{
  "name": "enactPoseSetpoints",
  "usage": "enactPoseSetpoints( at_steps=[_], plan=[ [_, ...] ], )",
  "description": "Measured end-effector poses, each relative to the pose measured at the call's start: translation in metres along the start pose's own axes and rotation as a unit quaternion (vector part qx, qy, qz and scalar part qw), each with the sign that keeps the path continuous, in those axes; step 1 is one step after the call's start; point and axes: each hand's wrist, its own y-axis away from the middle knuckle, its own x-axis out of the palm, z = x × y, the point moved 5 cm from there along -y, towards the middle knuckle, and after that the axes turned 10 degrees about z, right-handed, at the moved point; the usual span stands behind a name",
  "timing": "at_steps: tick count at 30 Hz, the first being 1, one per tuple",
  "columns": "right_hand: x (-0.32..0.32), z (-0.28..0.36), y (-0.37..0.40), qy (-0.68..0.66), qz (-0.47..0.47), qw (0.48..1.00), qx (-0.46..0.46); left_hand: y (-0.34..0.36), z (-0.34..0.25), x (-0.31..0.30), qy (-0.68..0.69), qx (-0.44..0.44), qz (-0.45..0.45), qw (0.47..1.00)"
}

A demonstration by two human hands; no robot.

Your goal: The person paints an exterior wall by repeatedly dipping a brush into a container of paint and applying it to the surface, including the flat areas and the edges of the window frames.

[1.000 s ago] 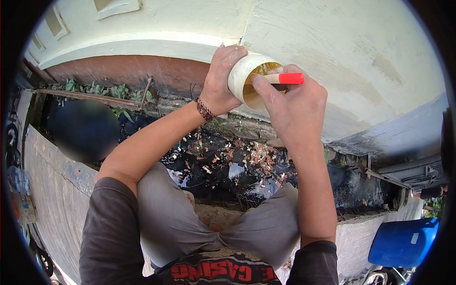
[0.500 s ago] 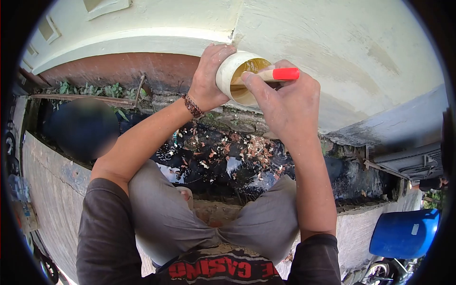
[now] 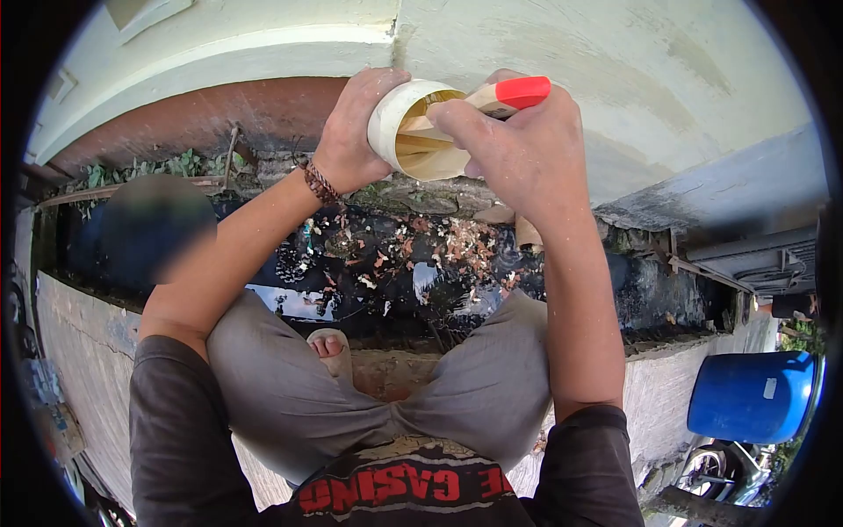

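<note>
My left hand [image 3: 356, 132] is wrapped round the side of a white cylindrical paint container [image 3: 384, 132], which is tilted so its mouth faces right. Yellowish residue coats the inside wall. In my right hand [image 3: 527, 149] is a paintbrush [image 3: 520, 91] with a pale wooden handle and a red end. Its handle slants down into the container's mouth, and the bristle end is hidden by the hand and the rim. Both hands are up close to the pale wall.
A pale wall [image 3: 606, 97] with patchy paint stands ahead, above a reddish-brown base strip [image 3: 219, 119]. Below runs a ditch of dark water [image 3: 369, 307] strewn with paint flakes [image 3: 465, 255]. A blue barrel [image 3: 746, 395] and a parked motorcycle [image 3: 724, 470] are at the right.
The container and both hands have shifted left and slightly up in view. The brush has turned, its red end now pointing higher. My left foot shows more.
</note>
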Motion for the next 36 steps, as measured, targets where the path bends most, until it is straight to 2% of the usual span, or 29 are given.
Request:
enactPoseSetpoints(
  at_steps=[3,6,9,12,14,15,17,21,27,32,36],
  plan=[
    [-0.006,-0.007,0.002,-0.024,-0.023,0.999,0.032,0.000,0.001,0.000,0.008,-0.013,-0.003,1.000],
    [-0.004,-0.008,0.002,-0.030,-0.004,0.999,0.022,-0.002,-0.002,0.000,-0.001,0.026,-0.017,1.000],
    [-0.004,-0.010,0.001,-0.022,0.035,0.998,0.049,-0.002,-0.006,0.001,-0.027,0.058,-0.005,0.998],
    [-0.005,-0.012,0.001,-0.064,0.058,0.992,0.091,0.002,-0.003,0.004,-0.022,0.038,0.006,0.999],
    [-0.011,-0.011,0.004,-0.077,-0.003,0.991,0.109,0.004,-0.002,0.004,-0.019,0.026,0.009,0.999],
    [-0.010,-0.012,0.004,-0.079,-0.001,0.991,0.107,0.004,0.000,0.004,-0.007,0.011,0.005,1.000],
    [-0.009,-0.010,0.005,-0.072,-0.018,0.996,0.058,0.006,0.003,0.003,0.004,-0.005,0.001,1.000],
    [-0.003,-0.011,0.009,-0.043,-0.003,0.999,0.027,0.008,0.007,0.003,0.005,-0.009,-0.004,1.000],
    [0.008,-0.007,0.012,-0.114,-0.015,0.993,-0.012,0.007,0.006,-0.001,0.030,-0.013,-0.009,0.999],
    [0.007,0.004,0.013,-0.024,0.046,0.987,-0.151,0.008,0.007,-0.002,0.047,-0.012,-0.003,0.999],
    [0.005,0.011,0.015,0.011,0.058,0.991,-0.120,0.002,0.001,-0.007,0.000,0.049,0.001,0.999]
  ],
)
